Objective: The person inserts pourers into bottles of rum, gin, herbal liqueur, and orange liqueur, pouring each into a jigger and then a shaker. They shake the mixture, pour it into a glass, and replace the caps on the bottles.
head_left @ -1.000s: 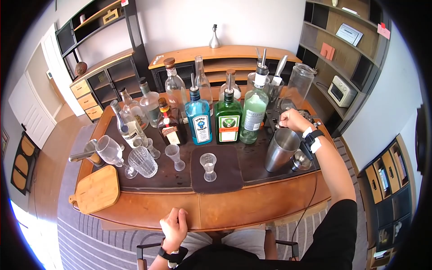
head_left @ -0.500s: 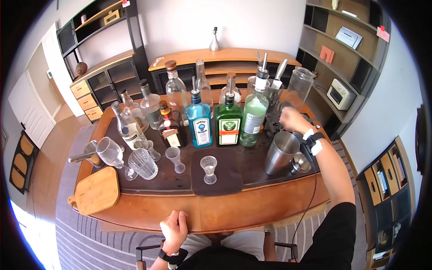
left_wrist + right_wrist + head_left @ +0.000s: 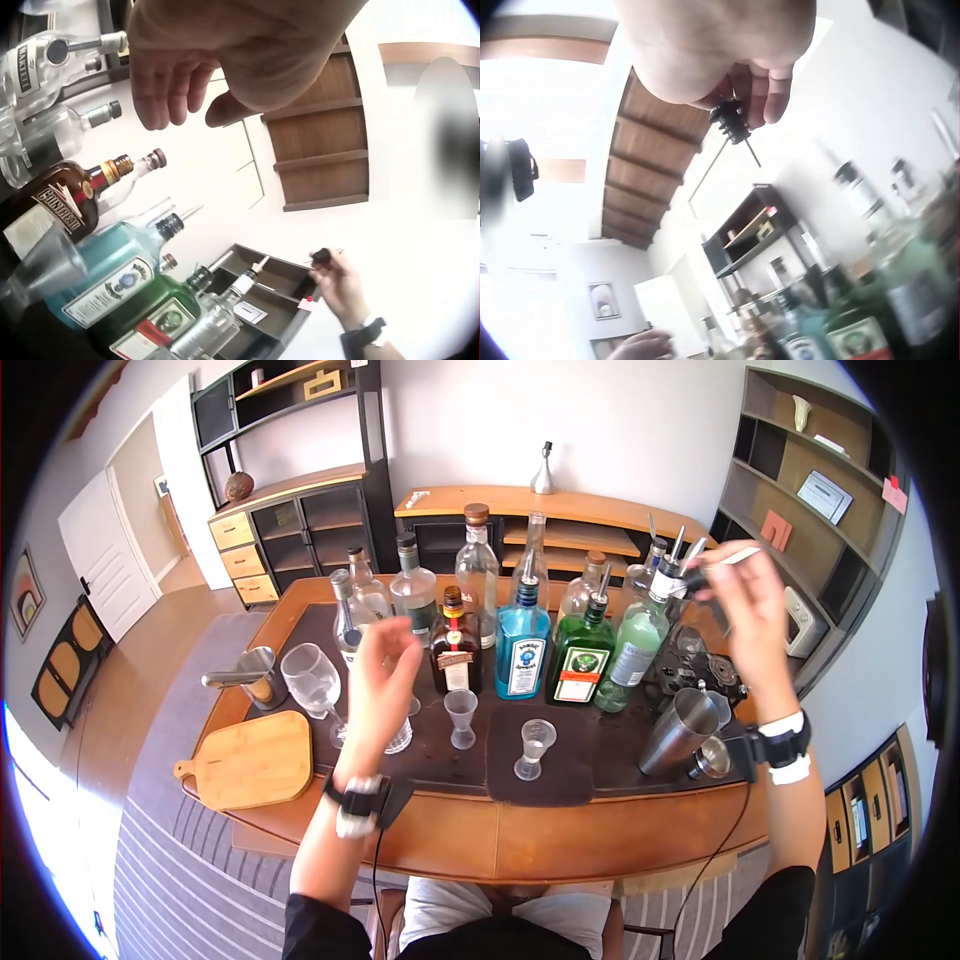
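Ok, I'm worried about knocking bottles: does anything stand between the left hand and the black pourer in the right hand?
Nothing visible does. In the left wrist view, the bottles stand to one side of the line from the left hand to the black pourer.

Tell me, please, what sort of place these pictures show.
Probably a room in a home, with the table set up as a small bar. The liquor bottles and metal cup suggest the bar; the open shelving suggests a living room or study.

A black, ribbed bottle pourer [image 3: 730, 121] is held up, tilted, in the right hand [image 3: 748, 602].
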`<action>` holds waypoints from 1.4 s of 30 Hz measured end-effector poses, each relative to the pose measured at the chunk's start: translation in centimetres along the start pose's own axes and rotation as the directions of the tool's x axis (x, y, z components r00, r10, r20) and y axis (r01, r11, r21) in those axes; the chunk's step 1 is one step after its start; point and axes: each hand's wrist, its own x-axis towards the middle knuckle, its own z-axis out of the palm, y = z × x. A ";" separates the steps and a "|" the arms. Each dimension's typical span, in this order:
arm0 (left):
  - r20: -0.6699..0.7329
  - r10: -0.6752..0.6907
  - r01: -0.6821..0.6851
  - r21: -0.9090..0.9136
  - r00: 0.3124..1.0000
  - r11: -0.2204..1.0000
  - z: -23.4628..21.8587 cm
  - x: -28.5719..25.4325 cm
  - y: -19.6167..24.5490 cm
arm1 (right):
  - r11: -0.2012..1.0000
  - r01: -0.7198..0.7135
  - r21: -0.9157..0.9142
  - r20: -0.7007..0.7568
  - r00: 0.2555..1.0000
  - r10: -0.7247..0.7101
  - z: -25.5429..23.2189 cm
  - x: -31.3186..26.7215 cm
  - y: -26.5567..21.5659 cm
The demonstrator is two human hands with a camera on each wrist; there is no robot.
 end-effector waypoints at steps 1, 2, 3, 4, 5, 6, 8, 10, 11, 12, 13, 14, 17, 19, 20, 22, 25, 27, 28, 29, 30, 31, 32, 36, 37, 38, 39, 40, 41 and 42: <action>0.027 0.019 -0.021 0.086 0.999 0.996 0.6 2.3 -1.8 | 0.999 -0.036 0.017 0.056 0.998 0.034 2.6 0.5 -0.5; 0.011 0.010 -0.012 0.151 1.000 0.988 1.5 4.4 -4.3 | 0.993 -0.090 0.076 0.121 0.989 0.081 5.3 1.1 -0.9; 0.020 0.019 -0.023 0.188 1.000 0.982 2.5 5.7 -5.6 | 0.983 -0.121 0.134 0.184 0.978 0.095 7.8 1.9 0.0; 0.045 -0.017 0.004 0.261 0.999 0.965 3.2 6.7 -6.1 | 0.981 -0.090 0.171 0.213 0.976 0.053 10.6 2.6 1.3; 0.055 0.009 -0.023 0.272 0.998 0.962 4.0 7.4 -7.5 | 0.981 -0.117 0.155 0.209 0.974 0.084 13.3 3.4 1.6; 0.065 0.034 -0.052 0.283 0.997 0.958 4.7 8.0 -8.8 | 0.970 -0.055 0.238 0.132 0.991 0.024 16.4 4.2 3.1; 0.133 -0.008 -0.010 0.141 0.991 0.990 5.6 8.6 -10.2 | 0.992 -0.061 0.108 0.063 0.997 0.054 20.8 5.9 5.1; 0.155 -0.023 0.033 -0.062 0.988 0.997 6.6 9.1 -11.8 | 0.996 -0.076 -0.052 0.082 0.993 0.081 23.8 7.3 6.9; 0.177 -0.041 0.057 -0.086 0.983 0.995 6.7 9.3 -12.2 | 0.985 -0.098 -0.145 0.096 0.989 0.112 24.8 7.8 7.4; 0.201 -0.061 0.084 -0.109 0.978 0.990 6.8 9.5 -12.6 | 0.964 -0.119 -0.238 0.108 0.983 0.148 25.6 8.1 7.9; 0.207 -0.095 0.127 -0.146 0.974 0.981 6.7 9.5 -12.3 | 0.962 -0.135 -0.236 0.129 0.977 0.169 26.2 8.4 8.0; 0.215 -0.129 0.170 -0.182 0.968 0.968 6.6 9.4 -11.9 | 0.959 -0.120 -0.258 0.165 0.972 0.166 26.5 8.7 8.2; 0.211 -0.158 0.199 -0.191 0.965 0.961 6.5 8.9 -11.3 | 0.944 -0.080 -0.319 0.237 0.958 0.161 27.1 8.9 9.0; 0.160 -0.106 0.132 -0.167 0.981 0.977 6.6 8.6 -11.0 | 0.938 -0.109 -0.329 0.276 0.939 0.206 27.2 9.1 9.1; 0.156 -0.110 0.135 -0.160 0.982 0.978 6.6 8.6 -11.0 | 0.934 -0.124 -0.334 0.293 0.929 0.228 27.1 9.1 8.9; 0.148 -0.116 0.138 -0.146 0.982 0.980 6.7 8.5 -10.9 | 0.930 -0.134 -0.341 0.298 0.923 0.242 27.1 8.9 8.6; 0.147 -0.118 0.142 -0.168 0.982 0.976 6.7 8.5 -10.6 | 0.936 -0.153 -0.318 0.321 0.911 0.258 27.2 9.1 8.7; 0.184 -0.154 0.177 -0.116 0.971 0.977 6.3 8.5 -10.2 | 0.939 -0.141 -0.315 0.318 0.916 0.244 27.3 9.0 8.8; 0.201 -0.173 0.194 -0.090 0.964 0.977 6.3 8.5 -10.3 | 0.940 -0.134 -0.314 0.317 0.919 0.236 27.2 9.0 8.7; 0.189 -0.154 0.171 -0.073 0.970 0.983 6.3 8.5 -10.6 | 0.942 -0.121 -0.314 0.330 0.916 0.227 27.1 8.9 8.7; 0.178 -0.136 0.148 -0.057 0.975 0.987 6.4 8.6 -10.9 | 0.943 -0.108 -0.314 0.343 0.913 0.219 26.9 8.8 8.6; 0.168 -0.118 0.126 -0.040 0.979 0.991 6.5 8.6 -10.9 | 0.944 -0.097 -0.315 0.356 0.910 0.212 26.8 8.7 8.7; 0.176 -0.133 0.141 -0.037 0.975 0.989 6.5 8.6 -11.0 | 0.947 -0.083 -0.311 0.355 0.914 0.197 26.8 8.6 8.9; 0.157 -0.146 0.156 -0.056 0.977 0.986 6.6 8.5 -10.9 | 0.948 -0.035 -0.318 0.378 0.912 0.160 27.0 8.5 9.9; 0.140 -0.138 0.148 -0.068 0.981 0.987 6.6 8.5 -10.7 | 0.945 -0.025 -0.325 0.390 0.907 0.158 27.0 8.5 10.1; 0.145 -0.143 0.154 -0.072 0.979 0.985 6.5 8.5 -10.5 | 0.943 -0.021 -0.331 0.401 0.902 0.161 27.1 8.6 10.2; 0.150 -0.149 0.162 -0.076 0.977 0.984 6.4 8.5 -10.4 | 0.941 -0.019 -0.338 0.413 0.896 0.166 27.1 8.7 10.3; 0.158 -0.156 0.170 -0.079 0.975 0.982 6.4 8.4 -10.5 | 0.939 -0.018 -0.345 0.423 0.890 0.172 27.2 8.6 10.4; 0.127 -0.101 0.110 -0.064 0.987 0.992 6.6 8.5 -10.9 | 0.937 -0.015 -0.349 0.430 0.886 0.175 27.2 8.6 10.4; 0.132 -0.103 0.111 -0.051 0.986 0.993 6.6 8.6 -11.2 | 0.941 -0.010 -0.338 0.429 0.888 0.163 27.3 8.6 10.5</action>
